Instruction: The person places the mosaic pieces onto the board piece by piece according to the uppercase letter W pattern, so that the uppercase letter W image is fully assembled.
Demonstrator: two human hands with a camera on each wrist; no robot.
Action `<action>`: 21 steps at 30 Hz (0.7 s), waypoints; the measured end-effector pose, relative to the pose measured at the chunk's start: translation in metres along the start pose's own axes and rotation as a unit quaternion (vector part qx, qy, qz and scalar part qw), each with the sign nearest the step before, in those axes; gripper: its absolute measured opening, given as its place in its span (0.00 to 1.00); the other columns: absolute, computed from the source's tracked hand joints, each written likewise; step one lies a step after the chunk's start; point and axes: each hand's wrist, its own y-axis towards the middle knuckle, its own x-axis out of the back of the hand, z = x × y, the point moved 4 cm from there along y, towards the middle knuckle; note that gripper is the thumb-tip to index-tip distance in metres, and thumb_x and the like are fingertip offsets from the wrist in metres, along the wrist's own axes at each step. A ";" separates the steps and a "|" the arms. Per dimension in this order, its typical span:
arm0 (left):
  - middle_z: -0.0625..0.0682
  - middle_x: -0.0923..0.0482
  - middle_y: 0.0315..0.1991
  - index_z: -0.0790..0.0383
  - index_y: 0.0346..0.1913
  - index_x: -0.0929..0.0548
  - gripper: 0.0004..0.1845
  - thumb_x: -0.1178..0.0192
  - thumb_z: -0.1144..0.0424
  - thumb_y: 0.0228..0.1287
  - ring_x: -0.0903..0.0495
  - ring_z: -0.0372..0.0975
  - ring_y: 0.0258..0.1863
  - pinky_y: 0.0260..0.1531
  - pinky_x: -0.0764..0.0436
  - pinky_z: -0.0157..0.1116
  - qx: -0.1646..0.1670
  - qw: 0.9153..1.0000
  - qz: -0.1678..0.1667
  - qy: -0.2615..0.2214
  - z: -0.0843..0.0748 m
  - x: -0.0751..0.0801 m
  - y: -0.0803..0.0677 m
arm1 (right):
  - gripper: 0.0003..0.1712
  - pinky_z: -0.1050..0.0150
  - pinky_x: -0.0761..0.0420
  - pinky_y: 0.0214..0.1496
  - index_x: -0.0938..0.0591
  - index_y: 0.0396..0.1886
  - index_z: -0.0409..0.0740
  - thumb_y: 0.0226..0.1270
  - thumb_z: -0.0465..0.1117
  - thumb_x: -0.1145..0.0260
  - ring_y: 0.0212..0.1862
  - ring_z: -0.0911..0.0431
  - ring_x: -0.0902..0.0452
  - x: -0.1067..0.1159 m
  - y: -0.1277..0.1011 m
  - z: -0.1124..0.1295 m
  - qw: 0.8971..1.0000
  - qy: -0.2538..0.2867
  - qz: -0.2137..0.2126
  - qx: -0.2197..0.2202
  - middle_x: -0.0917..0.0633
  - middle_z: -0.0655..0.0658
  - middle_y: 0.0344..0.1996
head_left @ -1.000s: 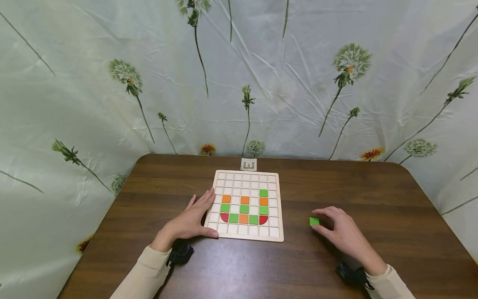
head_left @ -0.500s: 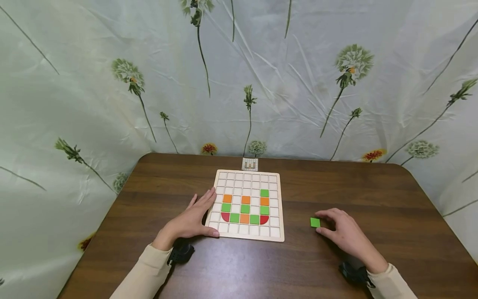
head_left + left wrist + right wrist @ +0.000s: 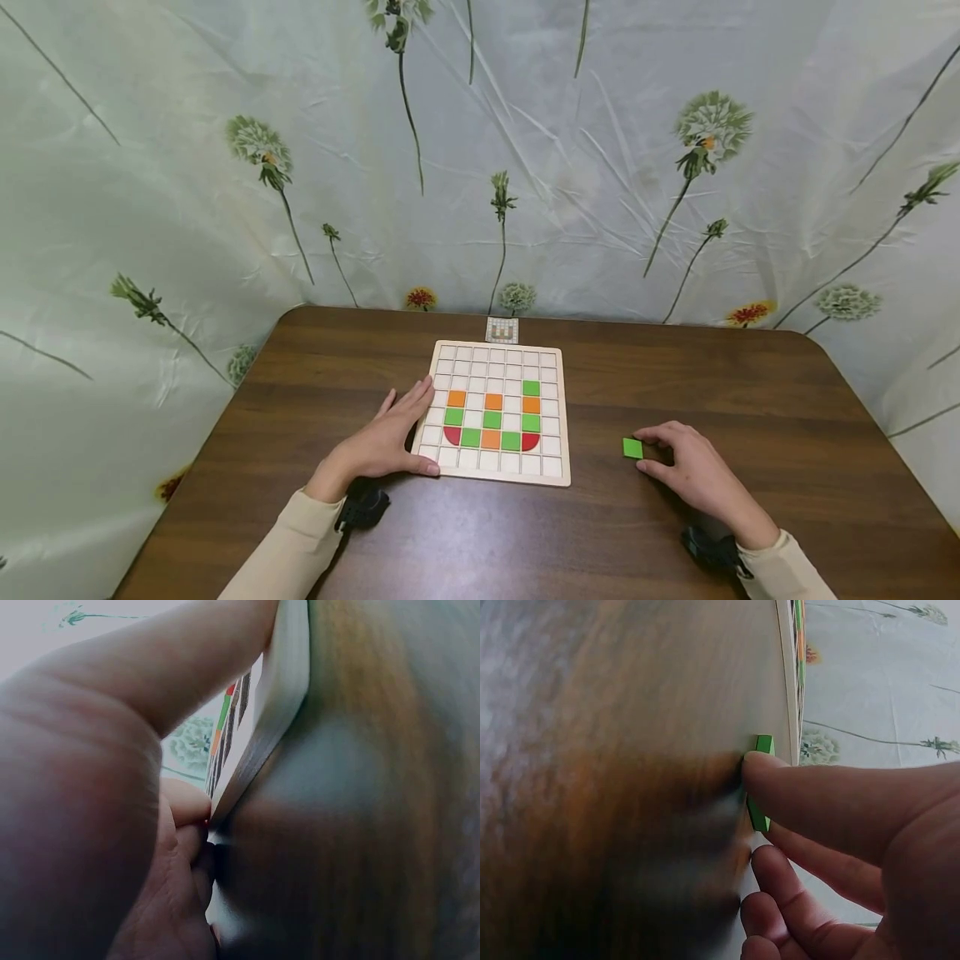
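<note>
A pale wooden grid board (image 3: pixel 472 477) lies on the dark table with green, orange and red tiles set in its squares. Along its left side rests my left hand (image 3: pixel 378 442), fingers extended at the edge and thumb at the front left corner. To the right of the board a loose green square tile (image 3: pixel 632 448) lies on the table. My right hand (image 3: pixel 693 471) is just right of this tile, index finger and thumb spread apart at its near corners. In the right wrist view the thumb (image 3: pixel 802 791) covers the middle of the green tile (image 3: pixel 763 744).
A small card (image 3: pixel 502 330) printed with a grid pattern lies behind the board at the table's (image 3: pixel 360 333) back edge. A pale curtain (image 3: pixel 585 167) with dandelion prints hangs close behind. Each wrist wears a black strap-on camera.
The right thumb and index finger have drawn back a little to the right from either side of the green tile, which stays on the table. The left hand has not moved.
</note>
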 end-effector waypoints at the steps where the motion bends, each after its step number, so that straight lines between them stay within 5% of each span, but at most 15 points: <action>1: 0.51 0.65 0.74 0.62 0.73 0.57 0.64 0.36 0.31 0.40 0.63 0.42 0.72 0.66 0.66 0.51 0.000 1.000 0.000 0.000 0.000 0.000 0.000 | 0.19 0.57 0.26 0.39 0.17 0.45 0.46 0.51 0.41 0.27 0.39 0.57 0.27 0.000 0.000 0.000 1.000 0.001 -0.001 0.000 0.20 0.52 0.38; 21: 0.51 0.65 0.74 0.62 0.73 0.56 0.64 0.38 0.29 0.40 0.63 0.42 0.72 0.67 0.66 0.51 -0.003 1.000 -0.002 0.006 0.001 0.001 0.000 | 0.15 0.54 0.25 0.41 0.18 0.43 0.49 0.53 0.40 0.29 0.40 0.56 0.24 0.002 0.003 0.005 1.000 0.004 -0.010 0.005 0.19 0.53 0.38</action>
